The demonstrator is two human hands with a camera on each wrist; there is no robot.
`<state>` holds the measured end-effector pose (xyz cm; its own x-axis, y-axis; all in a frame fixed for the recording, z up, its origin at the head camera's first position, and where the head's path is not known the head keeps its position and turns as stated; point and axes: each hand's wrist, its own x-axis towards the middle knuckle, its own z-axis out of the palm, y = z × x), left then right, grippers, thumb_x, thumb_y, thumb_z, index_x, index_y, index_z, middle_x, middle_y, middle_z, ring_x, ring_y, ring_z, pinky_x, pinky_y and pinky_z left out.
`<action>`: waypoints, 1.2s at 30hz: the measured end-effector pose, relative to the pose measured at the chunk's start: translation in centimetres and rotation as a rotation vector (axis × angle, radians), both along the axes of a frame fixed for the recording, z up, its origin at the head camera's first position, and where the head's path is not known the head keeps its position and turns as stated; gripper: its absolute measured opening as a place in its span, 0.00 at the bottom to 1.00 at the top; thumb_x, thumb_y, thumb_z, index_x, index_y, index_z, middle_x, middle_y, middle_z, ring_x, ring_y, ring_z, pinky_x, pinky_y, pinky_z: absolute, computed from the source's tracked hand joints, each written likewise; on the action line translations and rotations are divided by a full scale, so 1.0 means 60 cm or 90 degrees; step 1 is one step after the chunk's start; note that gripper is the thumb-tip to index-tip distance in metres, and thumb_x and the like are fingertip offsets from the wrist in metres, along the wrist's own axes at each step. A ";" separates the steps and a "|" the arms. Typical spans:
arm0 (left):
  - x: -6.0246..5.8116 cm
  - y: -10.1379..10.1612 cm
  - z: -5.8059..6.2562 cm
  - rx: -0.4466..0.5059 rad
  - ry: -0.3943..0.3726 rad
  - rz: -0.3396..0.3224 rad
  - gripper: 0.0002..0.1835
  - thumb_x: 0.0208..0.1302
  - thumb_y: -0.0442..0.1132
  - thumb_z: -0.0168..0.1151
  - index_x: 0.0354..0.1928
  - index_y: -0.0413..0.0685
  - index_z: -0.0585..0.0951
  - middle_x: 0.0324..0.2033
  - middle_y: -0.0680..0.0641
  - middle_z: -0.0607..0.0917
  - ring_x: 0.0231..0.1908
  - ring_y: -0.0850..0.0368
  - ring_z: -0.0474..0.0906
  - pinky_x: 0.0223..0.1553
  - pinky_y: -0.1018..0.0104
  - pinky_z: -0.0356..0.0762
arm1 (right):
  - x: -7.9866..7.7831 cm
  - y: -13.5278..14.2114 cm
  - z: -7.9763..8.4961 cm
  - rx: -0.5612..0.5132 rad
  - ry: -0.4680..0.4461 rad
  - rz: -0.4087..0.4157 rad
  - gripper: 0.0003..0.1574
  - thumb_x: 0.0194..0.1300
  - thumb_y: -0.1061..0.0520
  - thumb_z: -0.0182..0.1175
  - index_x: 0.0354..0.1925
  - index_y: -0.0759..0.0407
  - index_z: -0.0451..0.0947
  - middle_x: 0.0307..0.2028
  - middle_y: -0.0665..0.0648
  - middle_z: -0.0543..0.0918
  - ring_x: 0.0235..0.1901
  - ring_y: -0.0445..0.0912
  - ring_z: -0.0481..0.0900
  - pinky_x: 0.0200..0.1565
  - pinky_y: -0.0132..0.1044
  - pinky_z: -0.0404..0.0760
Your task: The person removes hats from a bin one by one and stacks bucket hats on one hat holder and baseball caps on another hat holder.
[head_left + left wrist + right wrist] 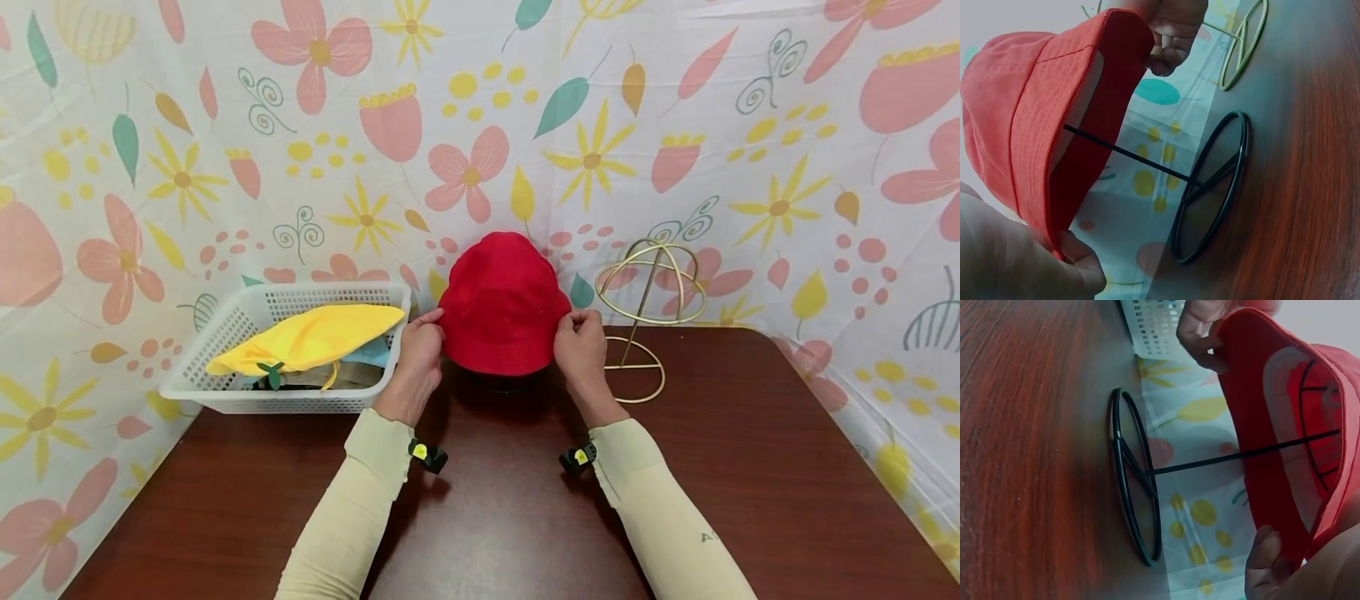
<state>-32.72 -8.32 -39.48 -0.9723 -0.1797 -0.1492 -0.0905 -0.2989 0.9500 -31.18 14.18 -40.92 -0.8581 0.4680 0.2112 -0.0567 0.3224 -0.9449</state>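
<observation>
A red bucket hat (502,304) sits over a black wire hat stand (1135,157), its brim facing down. My left hand (420,354) pinches the brim on the left side, thumb and fingertips at the edge. On the opposite side, my right hand (583,350) pinches the brim the same way. From the right wrist view, the stand's curved top wires show inside the hat, beside a pale inner band. The round black base (1116,434) rests on the table. In the head view the hat hides most of this stand.
To the left stands a white perforated basket (285,402) holding a yellow hat (307,337) with a green leaf-shaped piece, and other folded fabric. A gold wire stand (640,312) is at the right. Behind the brown table (495,517) hangs a flowered cloth (480,83).
</observation>
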 end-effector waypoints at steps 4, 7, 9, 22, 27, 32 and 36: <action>0.000 0.001 0.005 -0.039 -0.002 -0.005 0.26 0.68 0.29 0.50 0.66 0.42 0.80 0.64 0.43 0.75 0.49 0.53 0.70 0.44 0.66 0.65 | 0.001 0.002 0.007 0.022 0.003 -0.001 0.15 0.77 0.56 0.48 0.49 0.67 0.74 0.50 0.68 0.78 0.54 0.63 0.75 0.59 0.55 0.73; 0.003 0.003 0.011 -0.075 0.009 -0.008 0.23 0.71 0.34 0.54 0.66 0.41 0.80 0.67 0.43 0.76 0.60 0.51 0.71 0.58 0.62 0.70 | 0.001 0.002 0.010 0.042 0.015 -0.004 0.16 0.77 0.56 0.49 0.49 0.69 0.75 0.50 0.69 0.77 0.57 0.63 0.71 0.60 0.55 0.71; 0.007 0.006 0.017 -0.103 0.020 -0.007 0.22 0.73 0.36 0.56 0.67 0.41 0.79 0.68 0.43 0.75 0.66 0.49 0.70 0.68 0.58 0.68 | 0.001 0.003 0.012 0.055 0.022 -0.006 0.18 0.77 0.55 0.50 0.50 0.69 0.76 0.49 0.69 0.76 0.58 0.62 0.68 0.60 0.55 0.71; 0.029 0.015 0.045 -0.253 0.075 -0.021 0.22 0.75 0.40 0.58 0.67 0.42 0.77 0.62 0.43 0.77 0.62 0.48 0.73 0.65 0.54 0.76 | 0.023 -0.010 0.043 0.102 0.021 0.055 0.26 0.83 0.49 0.46 0.59 0.69 0.75 0.55 0.70 0.75 0.61 0.62 0.70 0.63 0.55 0.70; 0.042 0.016 0.058 -0.299 0.130 -0.016 0.22 0.74 0.39 0.59 0.67 0.41 0.77 0.61 0.43 0.78 0.60 0.48 0.73 0.62 0.54 0.81 | 0.036 -0.010 0.053 0.106 0.023 0.076 0.26 0.83 0.48 0.45 0.60 0.68 0.74 0.57 0.69 0.74 0.62 0.61 0.69 0.64 0.54 0.69; 0.052 0.018 0.069 -0.324 0.167 -0.014 0.23 0.72 0.37 0.61 0.67 0.41 0.77 0.61 0.43 0.79 0.61 0.45 0.75 0.60 0.54 0.82 | 0.052 -0.009 0.060 0.120 0.050 0.115 0.24 0.83 0.51 0.45 0.60 0.69 0.74 0.58 0.68 0.74 0.62 0.60 0.69 0.63 0.55 0.70; 0.061 0.020 0.077 -0.342 0.169 -0.020 0.25 0.71 0.37 0.63 0.68 0.43 0.75 0.63 0.46 0.77 0.64 0.47 0.73 0.61 0.55 0.82 | 0.063 -0.008 0.061 0.145 0.070 0.137 0.22 0.82 0.53 0.46 0.60 0.69 0.73 0.57 0.68 0.74 0.61 0.59 0.70 0.62 0.53 0.71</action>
